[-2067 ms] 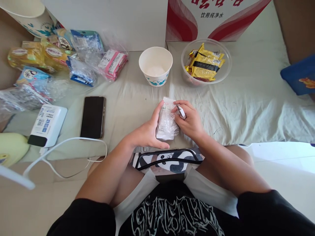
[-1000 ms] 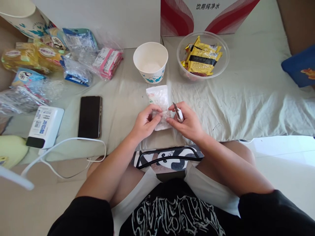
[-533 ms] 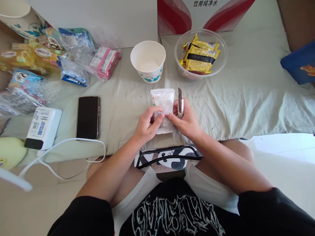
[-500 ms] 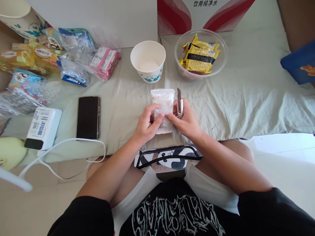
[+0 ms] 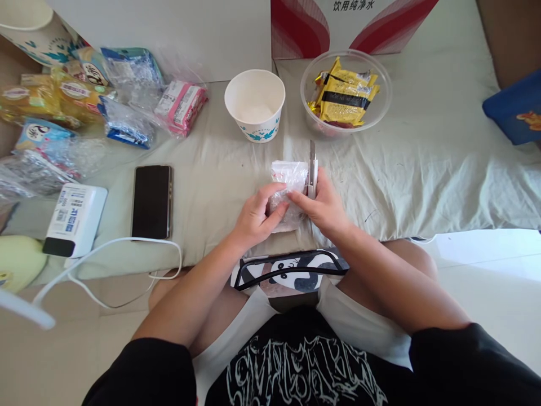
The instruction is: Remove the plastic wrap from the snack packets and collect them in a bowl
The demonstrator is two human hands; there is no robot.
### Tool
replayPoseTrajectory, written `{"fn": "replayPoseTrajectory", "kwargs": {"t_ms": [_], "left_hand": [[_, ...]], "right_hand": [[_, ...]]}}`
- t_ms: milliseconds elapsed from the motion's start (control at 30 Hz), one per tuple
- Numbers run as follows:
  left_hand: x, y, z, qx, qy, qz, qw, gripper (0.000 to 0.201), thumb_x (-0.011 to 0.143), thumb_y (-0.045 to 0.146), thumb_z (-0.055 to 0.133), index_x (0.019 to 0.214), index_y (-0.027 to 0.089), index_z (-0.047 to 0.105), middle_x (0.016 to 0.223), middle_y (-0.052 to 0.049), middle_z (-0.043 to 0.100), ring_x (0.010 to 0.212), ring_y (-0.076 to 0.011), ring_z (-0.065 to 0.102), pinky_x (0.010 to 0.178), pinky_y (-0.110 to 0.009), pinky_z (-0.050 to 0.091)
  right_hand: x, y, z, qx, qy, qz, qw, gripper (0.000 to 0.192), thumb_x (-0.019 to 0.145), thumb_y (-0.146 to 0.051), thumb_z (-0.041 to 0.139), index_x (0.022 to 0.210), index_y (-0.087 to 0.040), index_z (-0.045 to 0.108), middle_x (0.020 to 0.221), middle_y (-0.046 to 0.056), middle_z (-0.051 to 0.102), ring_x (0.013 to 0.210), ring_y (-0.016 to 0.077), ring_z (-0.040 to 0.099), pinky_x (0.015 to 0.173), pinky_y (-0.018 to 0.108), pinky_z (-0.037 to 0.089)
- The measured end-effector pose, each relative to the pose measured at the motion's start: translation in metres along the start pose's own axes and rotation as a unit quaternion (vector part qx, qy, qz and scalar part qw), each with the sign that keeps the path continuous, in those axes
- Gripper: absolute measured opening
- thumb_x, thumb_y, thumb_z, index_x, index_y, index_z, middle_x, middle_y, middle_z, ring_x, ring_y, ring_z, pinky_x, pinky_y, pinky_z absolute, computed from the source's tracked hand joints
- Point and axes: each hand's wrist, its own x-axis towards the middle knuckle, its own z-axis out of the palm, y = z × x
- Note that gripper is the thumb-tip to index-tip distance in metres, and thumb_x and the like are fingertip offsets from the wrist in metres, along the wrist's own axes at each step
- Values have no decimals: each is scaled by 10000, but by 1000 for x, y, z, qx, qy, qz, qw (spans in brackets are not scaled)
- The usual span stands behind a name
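Observation:
Between my hands is a small white packet (image 5: 295,176) in shiny clear plastic wrap, with a bit of red print near its top. My left hand (image 5: 258,217) grips its left side, thumb on the front. My right hand (image 5: 327,208) is closed round a box cutter (image 5: 312,172) whose blade is out and points away from me; its thumb also presses on the packet. Beyond them stand a white paper cup (image 5: 258,107) with blue leaf print and a clear plastic bowl (image 5: 310,115) holding several yellow wrapped packets (image 5: 344,101).
To the left lie a phone (image 5: 151,202), a white device (image 5: 76,220) with a cable (image 5: 127,239), and several snack packs (image 5: 180,107). Boxes (image 5: 300,28) stand along the back. A panda-print case (image 5: 289,276) is at my lap, and a blue item (image 5: 513,107) is far right.
Both hands have shifted slightly right with the packet and the box cutter. The packet's top now looks tilted or folded. The other things stay where they were.

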Motion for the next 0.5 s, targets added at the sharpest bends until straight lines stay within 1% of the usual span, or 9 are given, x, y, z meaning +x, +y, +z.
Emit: {"fn": "replayPoseTrajectory", "kwargs": {"t_ms": [67, 133, 200, 233, 333, 400, 433, 500], "left_hand": [[4, 4, -2, -3, -2, -3, 1000, 237, 1076, 403, 534, 1255, 263, 603, 773, 46, 644, 500, -61, 445, 513, -214, 386], [7, 8, -3, -15, -8, -7, 1000, 210, 1071, 395, 542, 1156, 245, 662, 844, 21, 705, 530, -62, 480, 529, -213, 400], [9, 10, -4, -36, 1, -34, 999, 222, 1055, 425, 570, 1113, 242, 683, 815, 27, 695, 521, -65, 469, 512, -215, 386], [10, 10, -5, -47, 16, -58, 997, 240, 1043, 455, 589, 1109, 244, 683, 797, 31, 677, 508, -65, 450, 493, -217, 369], [12, 5, -7, -77, 92, -130, 984, 336, 992, 569, 636, 1097, 252, 670, 800, 26, 631, 517, -76, 430, 478, -228, 357], [13, 2, -8, -87, 132, -151, 976, 399, 957, 634, 652, 1085, 255, 663, 833, 10, 626, 582, -96, 480, 526, -236, 406], [14, 1, -8, -89, 141, -153, 974, 421, 945, 653, 656, 1082, 256, 660, 859, 1, 635, 622, -107, 511, 557, -241, 432], [14, 1, -8, -90, 138, -154, 974, 440, 940, 668, 653, 1082, 251, 658, 919, -16, 664, 675, -117, 549, 595, -247, 460]], "right_hand": [[1, 1, 0, -15, -13, -3, 1000, 572, 720, -500, 852, 1130, -238, 550, 965, 10, 639, 863, 177, 598, 755, 344, 520], [1, 1, -1, -17, -29, -5, 999, 565, 729, -487, 844, 1142, -236, 551, 974, 11, 636, 861, 175, 596, 755, 342, 520], [2, 0, -4, -11, -32, -7, 999, 557, 759, -491, 820, 1172, -243, 541, 996, 5, 614, 809, 150, 571, 729, 327, 511], [2, -1, -6, -6, -27, -11, 1000, 552, 778, -498, 804, 1188, -251, 530, 1003, -1, 593, 762, 130, 542, 703, 316, 500], [0, -6, -12, 19, -25, -48, 998, 562, 798, -513, 797, 1205, -283, 485, 976, -26, 531, 658, 93, 447, 635, 292, 462], [-3, -9, -13, 19, -57, -68, 996, 600, 776, -521, 831, 1193, -295, 464, 959, -31, 519, 644, 91, 435, 611, 285, 452], [-4, -9, -12, 10, -78, -69, 994, 627, 759, -526, 851, 1192, -298, 459, 960, -28, 522, 646, 93, 440, 597, 282, 447], [-7, -8, -9, -18, -110, -66, 992, 663, 735, -529, 875, 1196, -294, 461, 960, -23, 529, 644, 95, 442, 569, 278, 430]]}}
